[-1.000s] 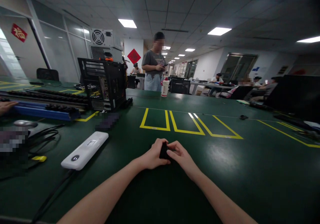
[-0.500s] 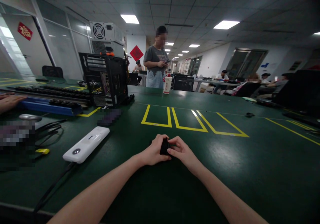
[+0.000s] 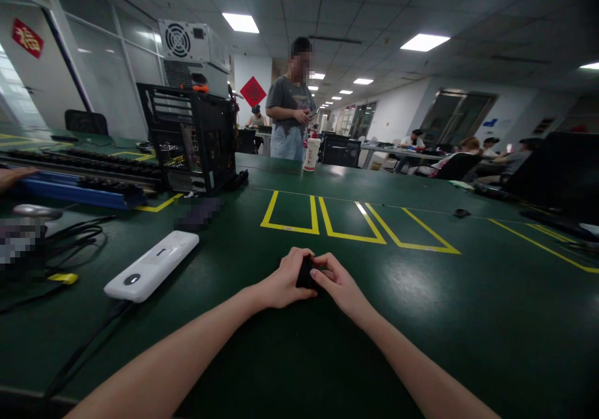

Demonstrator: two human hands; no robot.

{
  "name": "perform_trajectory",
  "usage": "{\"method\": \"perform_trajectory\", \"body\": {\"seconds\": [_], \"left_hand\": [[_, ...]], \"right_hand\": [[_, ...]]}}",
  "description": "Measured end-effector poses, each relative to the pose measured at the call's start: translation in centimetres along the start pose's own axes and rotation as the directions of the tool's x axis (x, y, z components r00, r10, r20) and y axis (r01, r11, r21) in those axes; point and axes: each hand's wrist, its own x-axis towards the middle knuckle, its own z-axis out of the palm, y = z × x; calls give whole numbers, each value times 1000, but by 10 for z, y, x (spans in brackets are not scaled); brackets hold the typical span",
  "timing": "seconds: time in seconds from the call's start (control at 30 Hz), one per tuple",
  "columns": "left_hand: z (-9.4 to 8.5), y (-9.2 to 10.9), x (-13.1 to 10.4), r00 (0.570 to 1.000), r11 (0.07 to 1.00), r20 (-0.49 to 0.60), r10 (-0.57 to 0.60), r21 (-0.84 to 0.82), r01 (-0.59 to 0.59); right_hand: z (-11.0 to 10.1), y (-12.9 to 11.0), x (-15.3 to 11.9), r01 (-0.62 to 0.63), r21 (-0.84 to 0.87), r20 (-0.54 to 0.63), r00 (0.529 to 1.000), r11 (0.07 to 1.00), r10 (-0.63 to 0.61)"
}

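Close in front of me, a small black boxy object (image 3: 304, 273) is held low over the green table (image 3: 355, 338). My left hand (image 3: 285, 280) wraps round its left side, thumb below and fingers over the top. From the right, my right hand (image 3: 336, 281) pinches at the object's right end with thumb and fingertips. Most of the object is covered by my fingers, so its exact kind cannot be made out.
Yellow tape outlines (image 3: 290, 227) mark the table beyond my hands. To the left lie a white power bank (image 3: 152, 266) with a cable, a blue rail (image 3: 79, 191) and an open computer case (image 3: 191, 138). A white cup (image 3: 311, 154) stands near a standing person (image 3: 290, 113).
The view has shifted slightly, so the surroundings sit a little further left and up. Both hands keep nearly the same hold on the black object.
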Motion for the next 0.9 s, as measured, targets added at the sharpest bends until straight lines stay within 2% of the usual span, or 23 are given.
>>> {"method": "perform_trajectory", "body": {"seconds": [0.17, 0.33, 0.53, 0.73, 0.9], "left_hand": [[-4, 4, -1, 999, 999, 46, -29, -28, 30], [-6, 8, 0, 998, 998, 40, -44, -33, 45], [-9, 10, -1, 995, 996, 83, -53, -72, 59], [-4, 4, 1, 998, 998, 44, -48, -36, 50], [0, 1, 2, 1000, 1000, 14, -25, -15, 25]], "right_hand": [[-2, 3, -2, -10, 87, 43, 999, 996, 7], [-1, 1, -1, -1, 85, -14, 1000, 996, 2], [-1, 0, 1, -31, 41, -36, 999, 999, 32], [-3, -1, -4, -55, 100, 50, 998, 993, 50], [-2, 4, -1, 26, 68, -32, 999, 997, -24]]}}
